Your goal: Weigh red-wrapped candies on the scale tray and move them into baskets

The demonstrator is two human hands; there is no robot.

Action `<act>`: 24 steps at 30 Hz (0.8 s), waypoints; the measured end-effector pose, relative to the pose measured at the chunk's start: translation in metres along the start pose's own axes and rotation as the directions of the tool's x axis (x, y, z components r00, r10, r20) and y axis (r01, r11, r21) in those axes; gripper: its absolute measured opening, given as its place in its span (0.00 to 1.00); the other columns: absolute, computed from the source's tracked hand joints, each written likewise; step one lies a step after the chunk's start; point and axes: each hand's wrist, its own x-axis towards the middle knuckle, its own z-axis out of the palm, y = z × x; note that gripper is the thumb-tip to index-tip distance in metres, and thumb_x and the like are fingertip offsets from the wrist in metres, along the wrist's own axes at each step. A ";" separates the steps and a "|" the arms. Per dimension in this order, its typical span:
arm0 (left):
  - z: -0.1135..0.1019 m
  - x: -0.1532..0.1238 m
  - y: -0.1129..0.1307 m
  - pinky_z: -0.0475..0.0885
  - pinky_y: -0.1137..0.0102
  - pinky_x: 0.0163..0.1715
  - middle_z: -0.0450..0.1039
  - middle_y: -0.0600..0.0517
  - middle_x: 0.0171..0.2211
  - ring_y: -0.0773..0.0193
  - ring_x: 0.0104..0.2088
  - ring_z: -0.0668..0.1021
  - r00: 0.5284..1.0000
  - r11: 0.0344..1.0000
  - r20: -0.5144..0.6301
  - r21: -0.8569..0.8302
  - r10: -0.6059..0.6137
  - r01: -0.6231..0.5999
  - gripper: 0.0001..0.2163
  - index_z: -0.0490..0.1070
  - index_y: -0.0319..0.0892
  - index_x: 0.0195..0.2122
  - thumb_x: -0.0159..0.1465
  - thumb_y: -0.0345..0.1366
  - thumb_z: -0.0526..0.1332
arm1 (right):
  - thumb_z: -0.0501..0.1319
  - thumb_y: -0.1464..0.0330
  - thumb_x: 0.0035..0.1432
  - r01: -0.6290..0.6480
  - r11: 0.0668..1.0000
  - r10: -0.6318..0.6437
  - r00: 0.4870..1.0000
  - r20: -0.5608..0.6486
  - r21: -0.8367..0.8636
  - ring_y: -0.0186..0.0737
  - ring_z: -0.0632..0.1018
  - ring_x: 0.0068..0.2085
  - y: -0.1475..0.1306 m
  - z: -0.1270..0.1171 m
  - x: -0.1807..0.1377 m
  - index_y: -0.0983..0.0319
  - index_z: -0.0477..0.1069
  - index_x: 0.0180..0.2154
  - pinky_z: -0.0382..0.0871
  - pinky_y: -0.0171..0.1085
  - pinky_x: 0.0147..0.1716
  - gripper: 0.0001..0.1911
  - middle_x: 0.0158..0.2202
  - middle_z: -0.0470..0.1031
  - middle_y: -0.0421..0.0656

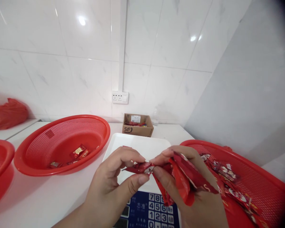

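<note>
Above a white weighing scale [120, 139] with a blue keypad, my two hands meet at a small red wrapped packet [142, 167]. My left hand [116, 180] pinches that packet between thumb and fingers. The fingertips of my right hand [187, 177] close on the packet's other end. Several more red wrappers [182, 180] are bunched in the right palm and stick out past the fingers; whether they are full or empty I cannot tell. A bit of red shows on the scale plate behind my left fingers, mostly hidden.
On the right, a red perforated basket [258, 177] holds several red packets. Another red basket [64, 123] at left has a few packets inside. A third basket [2, 148] is cut off at the left edge. Behind the scale stands a small cardboard box [137, 130]; a red bag [8, 114] lies far left.
</note>
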 end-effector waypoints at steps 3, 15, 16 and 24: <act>-0.001 0.001 0.000 0.72 0.77 0.38 0.74 0.57 0.34 0.70 0.37 0.75 0.999 0.999 -0.010 0.003 0.036 -0.035 0.07 0.73 0.50 0.40 0.62 0.31 0.63 | 0.63 0.77 0.54 -0.025 1.000 0.025 0.999 0.020 0.004 0.31 0.79 0.31 -0.001 -0.001 0.002 0.52 0.69 0.36 0.74 0.26 0.29 0.12 0.31 0.76 0.32; 0.002 0.002 -0.003 0.73 0.73 0.36 0.76 0.56 0.35 0.67 0.35 0.76 0.999 0.989 0.024 0.145 -0.042 0.038 0.07 0.73 0.50 0.40 0.62 0.32 0.64 | 0.64 0.75 0.53 -0.078 0.997 0.078 0.997 0.011 0.022 0.30 0.77 0.28 0.002 0.000 0.004 0.51 0.71 0.35 0.72 0.25 0.28 0.12 0.29 0.76 0.31; 0.002 0.002 -0.003 0.73 0.73 0.37 0.76 0.55 0.36 0.66 0.36 0.77 0.995 0.990 0.029 0.100 -0.100 0.096 0.07 0.73 0.50 0.41 0.61 0.34 0.65 | 0.64 0.75 0.53 -0.072 0.997 0.073 0.997 -0.027 0.027 0.30 0.76 0.28 0.003 0.001 0.004 0.51 0.71 0.36 0.72 0.26 0.27 0.12 0.29 0.76 0.31; 0.009 0.005 -0.003 0.75 0.66 0.40 0.76 0.50 0.37 0.62 0.37 0.79 0.951 0.942 0.137 -0.156 -0.278 0.298 0.05 0.71 0.44 0.41 0.64 0.34 0.59 | 0.65 0.72 0.54 -0.074 0.994 0.085 0.986 -0.141 0.081 0.33 0.76 0.25 0.010 0.000 0.007 0.54 0.72 0.37 0.73 0.29 0.20 0.09 0.31 0.76 0.38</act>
